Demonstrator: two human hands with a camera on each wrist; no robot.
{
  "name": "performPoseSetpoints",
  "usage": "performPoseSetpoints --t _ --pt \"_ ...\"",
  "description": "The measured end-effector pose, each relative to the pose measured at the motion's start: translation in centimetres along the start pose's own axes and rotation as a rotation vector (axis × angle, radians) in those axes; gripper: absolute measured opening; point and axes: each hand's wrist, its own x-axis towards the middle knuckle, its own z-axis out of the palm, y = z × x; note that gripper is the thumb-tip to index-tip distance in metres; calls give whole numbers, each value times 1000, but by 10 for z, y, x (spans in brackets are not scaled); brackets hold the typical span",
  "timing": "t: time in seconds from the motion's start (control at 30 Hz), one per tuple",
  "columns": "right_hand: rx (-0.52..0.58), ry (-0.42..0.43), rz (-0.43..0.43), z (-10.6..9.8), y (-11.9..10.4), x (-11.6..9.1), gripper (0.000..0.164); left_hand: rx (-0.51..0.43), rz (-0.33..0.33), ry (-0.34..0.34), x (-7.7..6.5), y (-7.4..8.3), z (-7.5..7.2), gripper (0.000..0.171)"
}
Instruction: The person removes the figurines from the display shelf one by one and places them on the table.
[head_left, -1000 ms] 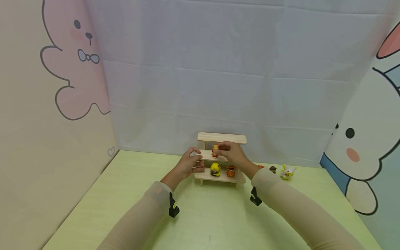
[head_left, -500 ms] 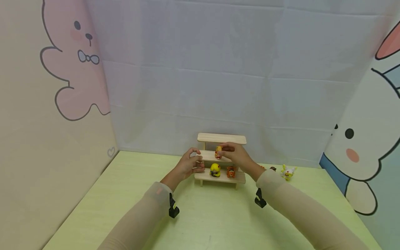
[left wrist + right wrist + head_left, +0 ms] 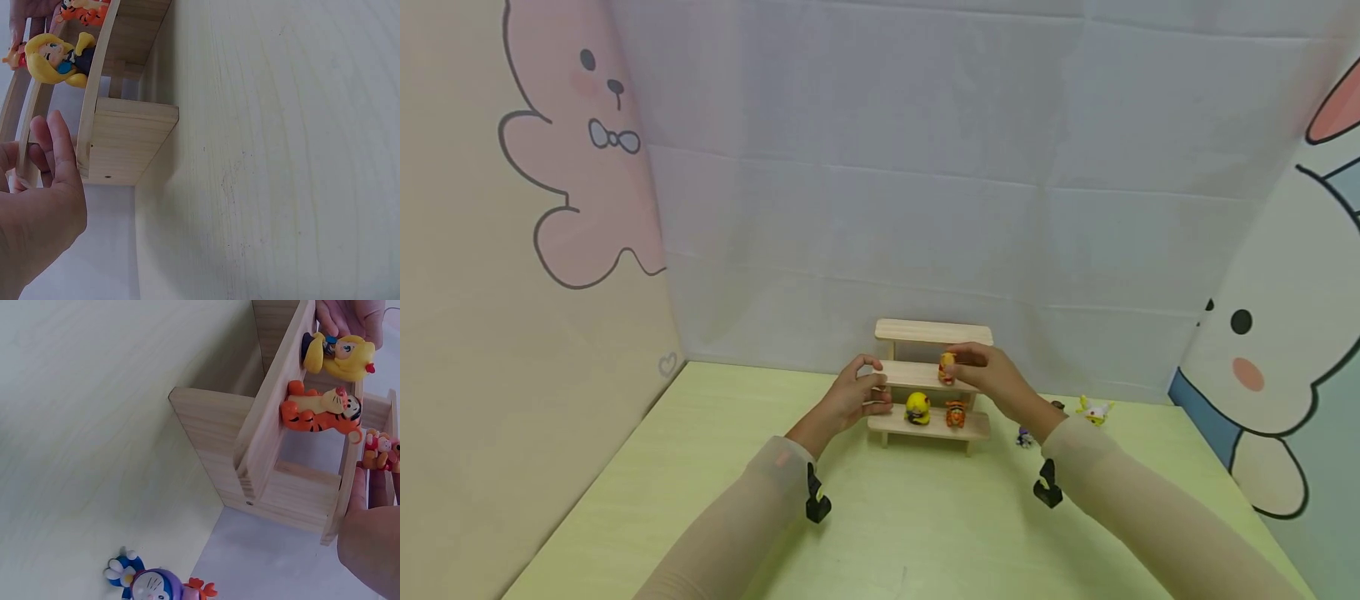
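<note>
A three-tier wooden display shelf [image 3: 932,330] stands against the back wall. My left hand [image 3: 850,394] grips the left end of its middle board; in the left wrist view the thumb and fingers lie on either side of that board. My right hand [image 3: 992,377] pinches a small yellow-and-red bear figurine [image 3: 947,368] at the right part of the middle tier. In the right wrist view this figurine [image 3: 378,449] is partly cut off by the frame edge. On the bottom tier stand a yellow-haired girl figurine [image 3: 917,408] and an orange tiger figurine [image 3: 955,413].
Right of the shelf, on the pale wood-grain table [image 3: 880,525], are a white-and-yellow figurine [image 3: 1095,411], a small purple-and-white figurine [image 3: 1024,437] and a brown one [image 3: 1057,405] partly behind the right arm. A blue-and-purple cat figurine [image 3: 153,584] shows in the right wrist view.
My right hand has shifted right along the middle tier with the bear figurine, from near its middle to its right part. The left hand has stayed put.
</note>
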Motion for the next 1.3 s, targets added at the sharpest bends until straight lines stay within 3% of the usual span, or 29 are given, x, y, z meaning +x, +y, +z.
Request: performPoseSetpoints --t 0.2,0.67,0.9,1.3 --pt "62 -10 0 -9 2 -8 52 -1 -12 2 0 1 0 17" --pt "-15 25 -19 -38 14 -25 57 0 -24 12 1 1 -1 18" --pt "21 24 -27 -51 20 -34 58 -1 -24 2 -1 1 -1 19" --pt "-117 61 30 -74 32 -59 63 9 -26 9 -1 2 0 18"
